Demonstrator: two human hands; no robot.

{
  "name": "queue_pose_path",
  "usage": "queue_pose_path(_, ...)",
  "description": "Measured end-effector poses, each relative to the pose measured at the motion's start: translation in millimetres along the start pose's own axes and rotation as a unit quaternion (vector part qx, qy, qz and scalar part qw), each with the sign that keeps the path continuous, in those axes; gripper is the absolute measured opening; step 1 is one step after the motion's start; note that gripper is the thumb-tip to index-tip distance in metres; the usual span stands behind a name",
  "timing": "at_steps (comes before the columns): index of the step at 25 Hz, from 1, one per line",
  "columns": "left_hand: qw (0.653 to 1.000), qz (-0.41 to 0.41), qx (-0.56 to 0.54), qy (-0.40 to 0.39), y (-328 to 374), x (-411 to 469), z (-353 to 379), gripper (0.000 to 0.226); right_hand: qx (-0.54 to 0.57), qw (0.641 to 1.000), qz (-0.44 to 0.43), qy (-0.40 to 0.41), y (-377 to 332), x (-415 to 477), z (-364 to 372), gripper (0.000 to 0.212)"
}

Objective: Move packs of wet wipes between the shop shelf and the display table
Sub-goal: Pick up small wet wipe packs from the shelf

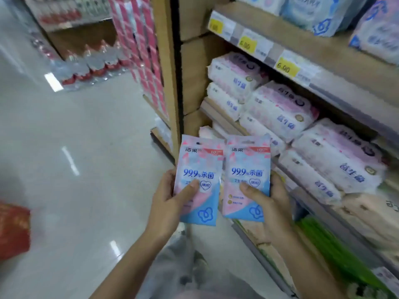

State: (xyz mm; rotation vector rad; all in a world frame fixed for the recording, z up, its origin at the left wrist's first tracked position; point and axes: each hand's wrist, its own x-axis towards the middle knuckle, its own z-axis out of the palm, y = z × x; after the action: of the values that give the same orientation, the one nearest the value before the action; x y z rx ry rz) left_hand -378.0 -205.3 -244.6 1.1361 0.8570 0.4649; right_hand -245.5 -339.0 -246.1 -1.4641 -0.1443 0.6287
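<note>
1. A person stands in a shop aisle holding two flat packs of wet wipes, one in each hand, side by side and upright in front of the shelf (336,67).
2. The left hand (170,203) grips the left pack (199,162) by its lower half. The thumb lies across the printed front and the fingers are curled behind, out of sight.
3. The right hand (275,203) grips the right pack (248,162) the same way, with the thumb pressed on the front below the blue lettering and the fingertips wrapped round the right edge.
4. Both packs are pink and pale blue, with a blue flower mark in the lower corner. Their long edges sit just beside each other, and I cannot tell whether they touch. Neither pack rests on any surface; both are held in the air, near the shelf's left end.
5. On the shelf to the right, pink-and-white bagged packs (280,106) lie stacked in rows under a rail of yellow price tags (287,66).
6. Blue-and-white packs (319,16) fill the shelf above.
7. Lower down sit beige packs (367,214) and, beneath them, green packs (336,255).
8. Across the glossy pale floor (86,147), shrink-wrapped bottles with red labels (95,65) stand in a row beside a tall pink stack of goods (146,50); all are blurred.
9. A red object (13,229), too blurred to identify, shows at the left edge.
</note>
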Motion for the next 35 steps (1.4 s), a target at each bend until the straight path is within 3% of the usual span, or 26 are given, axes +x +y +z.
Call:
queue_pose_path(5,0.969,-0.001,-0.077,0.235,-38.3,-76.0,-117.0,0.035,-0.086,0.969,0.071,-0.221,42.9,-14.5,112.8,0.040)
queue_pose_path(10,0.882,-0.001,-0.147,0.448,-68.5,-141.3,-229.1,0.015,-0.174,0.888,0.117,-0.408,95.0,-64.7,252.6,0.043)
queue_pose_path(14,0.815,-0.003,-0.170,0.554,-78.2,-193.0,-331.9,0.012,-0.224,0.815,0.132,-0.518,138.6,-132.5,360.3,0.035)
queue_pose_path(19,0.767,0.009,-0.183,0.615,-66.4,-245.2,-453.6,0.020,-0.250,0.751,0.161,-0.589,186.1,-217.6,465.8,0.027)
queue_pose_path(25,0.719,0.010,-0.212,0.662,-59.1,-258.7,-574.5,0.022,-0.299,0.699,0.171,-0.627,231.7,-264.1,572.8,0.040)
queue_pose_path(35,0.654,-0.031,-0.272,0.705,-42.6,-211.3,-799.9,0.025,-0.319,0.667,0.124,-0.662,289.5,-316.1,854.0,0.028)
